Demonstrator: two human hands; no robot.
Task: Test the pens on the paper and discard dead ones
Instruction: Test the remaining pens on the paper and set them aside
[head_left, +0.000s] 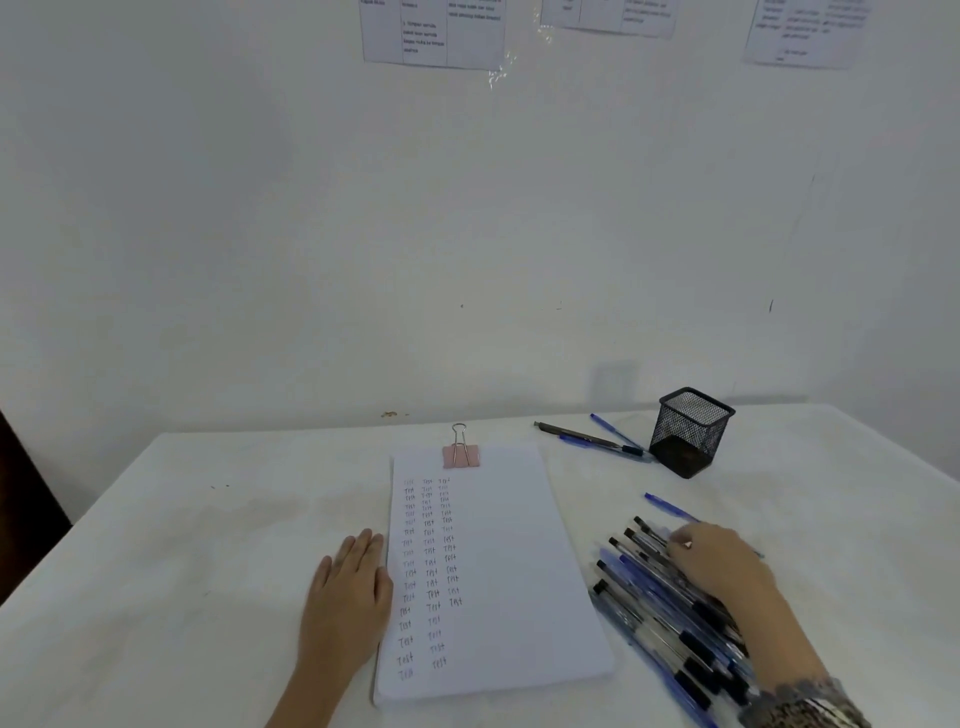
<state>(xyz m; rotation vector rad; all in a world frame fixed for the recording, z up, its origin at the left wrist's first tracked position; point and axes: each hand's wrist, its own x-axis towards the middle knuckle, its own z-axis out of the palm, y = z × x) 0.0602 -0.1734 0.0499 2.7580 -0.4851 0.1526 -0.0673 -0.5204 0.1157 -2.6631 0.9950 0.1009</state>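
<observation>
Pen pile (649, 597): a heap of blue and black capped pens near the table's (182, 571) front right edge, just right of the paper pad (498, 571).

Right hand (719, 564) lies on top of the heap with fingers bent down among the pens. Whether it has one pinched cannot be told.

Left hand (348, 592) is flat on the table, fingers straight and together, touching the pad's left edge and holding nothing.

The pad sits at the middle front, with a pink binder clip (461, 454) at its far edge. Three columns of "Test" scribbles run down its left side; the third stops short.

Step in hand, as judged: picking the next pen from the heap. The next move calls for freeing a single pen from its neighbours, uncapping it, and writing under the short column.

Around:
- One blue pen (670, 506) lies apart, just beyond the heap.
- Three pens (587, 439) lie near the far right edge, beside a black mesh cup (691, 431).
- Which group is the rejects is unclear.
- Nothing blocks the pad.
</observation>
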